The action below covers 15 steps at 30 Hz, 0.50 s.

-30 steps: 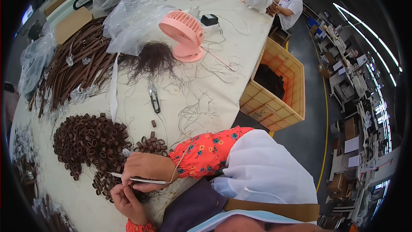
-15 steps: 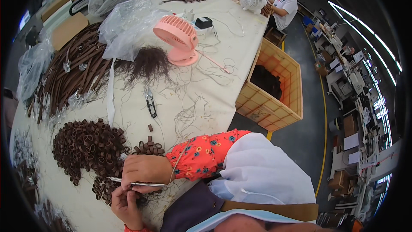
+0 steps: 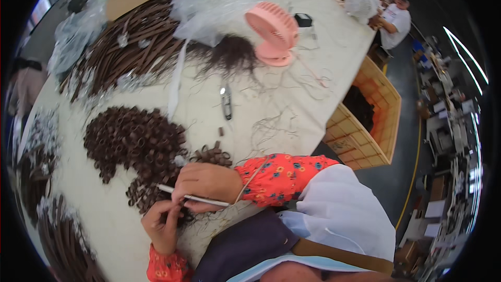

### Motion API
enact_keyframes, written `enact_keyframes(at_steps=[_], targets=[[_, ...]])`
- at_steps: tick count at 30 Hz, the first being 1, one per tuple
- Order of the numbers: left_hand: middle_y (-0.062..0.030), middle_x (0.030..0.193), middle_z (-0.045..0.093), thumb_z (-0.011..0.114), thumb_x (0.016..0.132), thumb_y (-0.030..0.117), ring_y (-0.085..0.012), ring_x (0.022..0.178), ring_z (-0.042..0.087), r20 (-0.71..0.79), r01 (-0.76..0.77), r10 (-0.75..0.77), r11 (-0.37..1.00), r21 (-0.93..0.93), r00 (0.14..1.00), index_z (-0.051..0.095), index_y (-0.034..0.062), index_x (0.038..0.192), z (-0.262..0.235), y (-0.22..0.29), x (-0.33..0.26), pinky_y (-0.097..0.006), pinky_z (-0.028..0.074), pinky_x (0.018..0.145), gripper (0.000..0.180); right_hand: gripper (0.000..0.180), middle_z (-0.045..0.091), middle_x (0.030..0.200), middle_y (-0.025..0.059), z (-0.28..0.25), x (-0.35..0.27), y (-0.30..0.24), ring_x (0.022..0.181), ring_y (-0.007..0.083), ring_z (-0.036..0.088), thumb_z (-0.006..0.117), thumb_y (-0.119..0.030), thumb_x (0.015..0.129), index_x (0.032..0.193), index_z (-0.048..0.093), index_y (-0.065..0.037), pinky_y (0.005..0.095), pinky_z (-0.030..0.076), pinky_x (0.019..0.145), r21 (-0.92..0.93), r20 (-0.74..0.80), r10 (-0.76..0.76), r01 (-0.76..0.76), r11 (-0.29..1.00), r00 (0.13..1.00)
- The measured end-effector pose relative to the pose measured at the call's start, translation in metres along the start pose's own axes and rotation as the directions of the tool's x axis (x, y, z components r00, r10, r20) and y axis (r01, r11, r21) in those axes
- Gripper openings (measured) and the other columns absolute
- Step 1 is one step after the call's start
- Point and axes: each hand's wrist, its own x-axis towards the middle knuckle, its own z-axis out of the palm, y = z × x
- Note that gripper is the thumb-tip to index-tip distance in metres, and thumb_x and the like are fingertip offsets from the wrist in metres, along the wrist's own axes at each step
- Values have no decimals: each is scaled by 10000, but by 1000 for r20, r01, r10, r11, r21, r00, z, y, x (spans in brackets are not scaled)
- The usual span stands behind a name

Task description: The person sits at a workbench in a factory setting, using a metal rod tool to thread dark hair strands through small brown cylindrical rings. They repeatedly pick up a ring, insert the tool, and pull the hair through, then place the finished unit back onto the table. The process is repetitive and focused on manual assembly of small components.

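My right hand (image 3: 209, 181) is closed round a slim silver pen-like rod (image 3: 222, 203), which sticks out on both sides of the fingers. A thin cord crosses that wrist over a red flowered sleeve. My left hand (image 3: 163, 224) pinches right beside the right fingertips; whatever lies between its fingers is too small and hidden to make out. Both hands are over the near edge of a heap of small brown strap loops (image 3: 133, 138). A smaller cluster of the same loops (image 3: 211, 155) lies just beyond my right hand, with one single loop (image 3: 221, 131) farther off.
Thread snips (image 3: 226, 103) lie beyond the loops, near a tangle of dark thread (image 3: 229, 55) and a pink fan (image 3: 272, 34). Brown straps (image 3: 125, 47) and clear plastic bags (image 3: 214, 8) cover the far left. A yellow crate (image 3: 360, 136) stands right of the table; another person (image 3: 395, 25) sits beyond.
The view has swung so the table's things appear farther right and mostly higher. Both hands stay together, the right one still gripping the rod.
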Motion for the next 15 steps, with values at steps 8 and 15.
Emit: enact_keyframes(at_steps=[8,15], targets=[[-86,979,625,476,983,36,-88,739,593,60,107,-89,889,-444,994,485,2,1054,7,-8,-6,-220,487,666,79,351,611,901,72,10,6,-5,873,281,589,743,-44,683,1001,609,-113,381,478,799,-64,69,67,-62,996,995],[-94,966,625,458,1003,92,-76,724,571,34,79,-72,946,-315,997,463,21,1042,8,-18,-8,-206,484,639,81,205,650,961,80,1,3,-13,886,193,630,624,-146,909,1095,575,-73,361,480,865,293,120,461,-475,830,879]])
